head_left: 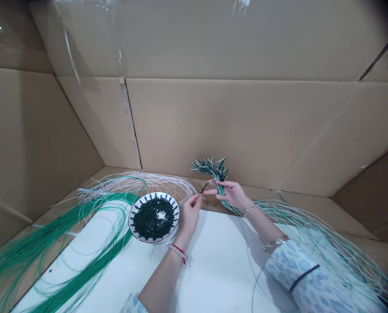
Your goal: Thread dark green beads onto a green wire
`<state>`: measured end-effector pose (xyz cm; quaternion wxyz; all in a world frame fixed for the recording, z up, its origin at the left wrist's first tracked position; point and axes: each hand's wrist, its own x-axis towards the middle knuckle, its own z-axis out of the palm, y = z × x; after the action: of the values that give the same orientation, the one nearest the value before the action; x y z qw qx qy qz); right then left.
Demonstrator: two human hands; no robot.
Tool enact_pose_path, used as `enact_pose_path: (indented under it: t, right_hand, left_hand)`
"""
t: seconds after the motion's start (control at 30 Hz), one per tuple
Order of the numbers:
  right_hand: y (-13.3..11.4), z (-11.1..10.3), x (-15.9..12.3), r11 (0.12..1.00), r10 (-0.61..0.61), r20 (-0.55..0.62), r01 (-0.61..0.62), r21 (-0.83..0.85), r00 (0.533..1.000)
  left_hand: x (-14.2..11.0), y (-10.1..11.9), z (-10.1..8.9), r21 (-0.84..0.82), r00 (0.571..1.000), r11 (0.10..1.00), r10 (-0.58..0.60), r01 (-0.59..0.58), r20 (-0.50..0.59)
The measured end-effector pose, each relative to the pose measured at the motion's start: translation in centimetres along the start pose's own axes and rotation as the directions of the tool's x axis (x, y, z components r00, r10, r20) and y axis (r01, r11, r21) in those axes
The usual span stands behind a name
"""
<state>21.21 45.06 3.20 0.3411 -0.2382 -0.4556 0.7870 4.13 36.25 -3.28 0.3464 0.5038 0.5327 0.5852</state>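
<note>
My right hand [232,195] grips a bundle of green cords [220,188] below a spray of beaded sprigs [210,169] in dark green and white. My left hand [190,214] pinches a thin pale strand [202,196] between fingertips, close to the bundle. A short dark beaded piece [205,187] lies between my hands. A round white plate [135,207] with a dark patterned rim stands just left of my left hand, heaped with dark green beads [153,219].
Long green cords [50,243] sprawl at the left, pale cords [131,182] arc behind the plate, and pale green strands [314,239] fan out at the right. A white sheet [213,265] lies below my arms. Cardboard walls [213,121] rise behind and beside.
</note>
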Motion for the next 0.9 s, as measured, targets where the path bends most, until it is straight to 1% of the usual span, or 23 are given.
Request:
enact_pose_path:
  t: [0.1, 0.2, 0.57, 0.77, 0.9]
  right_hand:
    - [0.2, 0.2, -0.4, 0.999, 0.036, 0.003, -0.036, 0.011, 0.999]
    - [0.6, 0.5, -0.3, 0.999, 0.052, 0.009, -0.052, 0.016, 0.999]
    - [2.2, 0.9, 1.2, 1.000, 0.003, 0.018, -0.003, 0.002, 1.000]
    - [2.8, 1.1, 1.8, 1.000, -0.016, 0.013, 0.016, 0.020, 1.000]
    - [2.6, 0.6, 1.9, 0.997, -0.054, -0.015, 0.055, 0.057, 0.998]
  left_hand:
    - [0.1, -0.2, 0.0, -0.030, 1.000, 1.000, -0.007, 0.007, -0.013]
    - [0.1, -0.1, -0.1, -0.008, 1.000, 1.000, 0.016, -0.016, -0.019]
    - [-0.7, 1.4, -0.5, 0.208, 0.990, 0.969, 0.137, -0.130, -0.019]
    - [-0.8, 1.4, -0.2, 0.308, 0.983, 0.933, 0.181, -0.184, 0.037]
    - [-0.9, 1.3, 0.0, 0.324, 0.976, 0.921, 0.199, -0.216, 0.084]
